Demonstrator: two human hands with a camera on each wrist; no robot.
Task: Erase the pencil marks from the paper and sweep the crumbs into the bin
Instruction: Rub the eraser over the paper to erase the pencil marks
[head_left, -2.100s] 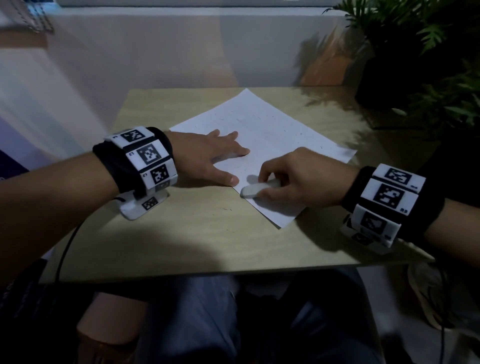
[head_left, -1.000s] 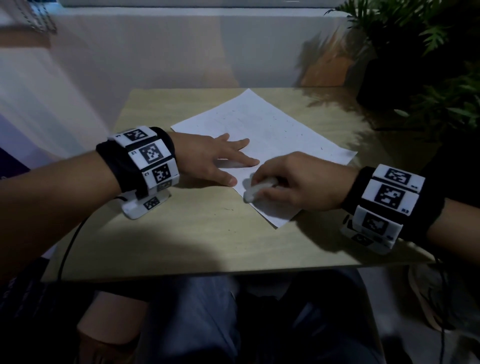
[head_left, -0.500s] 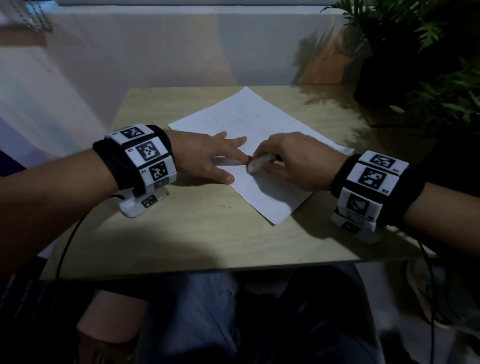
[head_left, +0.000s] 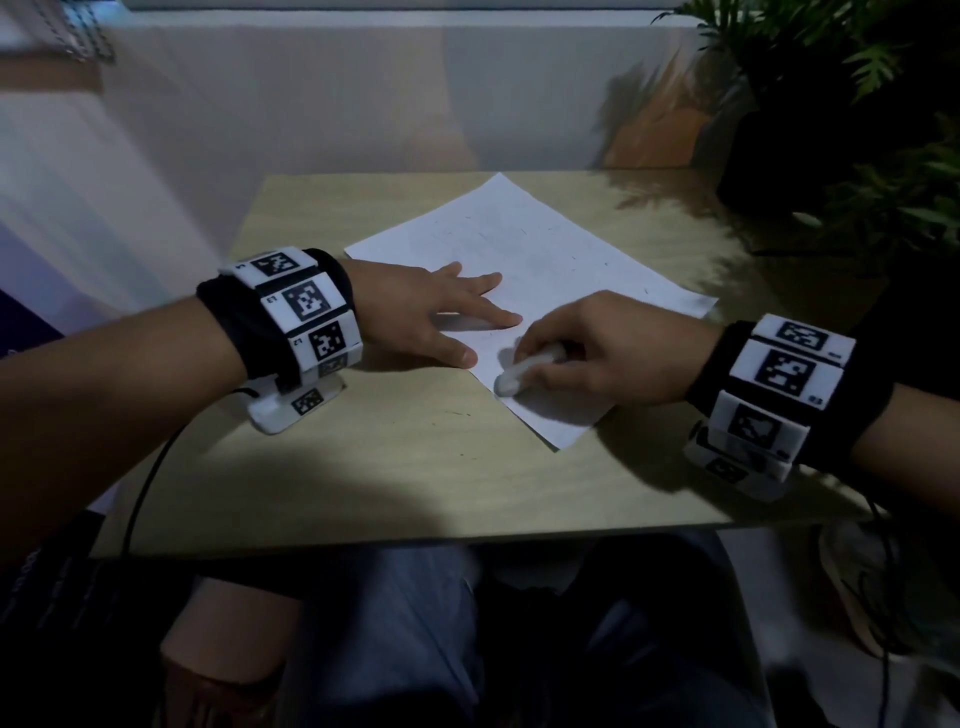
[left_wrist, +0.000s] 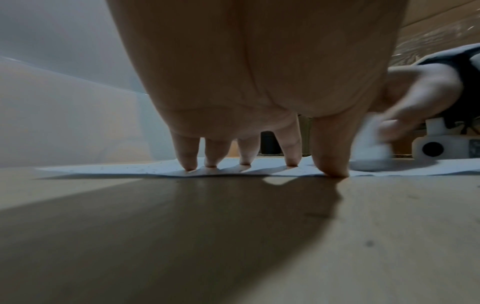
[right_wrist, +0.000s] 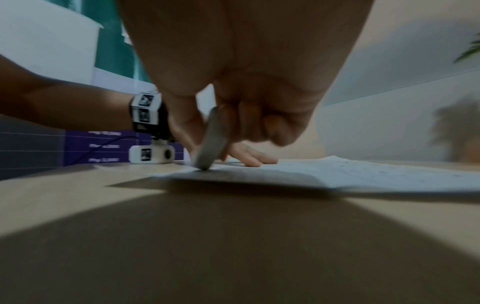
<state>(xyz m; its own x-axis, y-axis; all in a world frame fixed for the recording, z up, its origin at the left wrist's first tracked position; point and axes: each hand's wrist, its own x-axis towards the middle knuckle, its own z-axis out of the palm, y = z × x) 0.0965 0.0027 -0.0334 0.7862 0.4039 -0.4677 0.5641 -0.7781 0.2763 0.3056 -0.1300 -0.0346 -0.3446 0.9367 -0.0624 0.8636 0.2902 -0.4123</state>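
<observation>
Paper: a white sheet (head_left: 545, 260) lies flat on the tabletop (head_left: 415, 467), turned so one corner points to 12 o'clock; faint pencil marks and dark specks dot it.
Left hand: the left hand (head_left: 415, 312) is spread flat, fingers straight, their tips pressing the sheet's 9 o'clock edge, as the left wrist view shows.
Right hand: the right hand (head_left: 597, 353) is curled round a white eraser (head_left: 519, 371), thumb and fingers pinching it.
Eraser: its tip touches the sheet near the 6 o'clock corner, just beside the left thumb.
Surroundings: a leafy plant (head_left: 857, 104) stands at 2 o'clock.
</observation>
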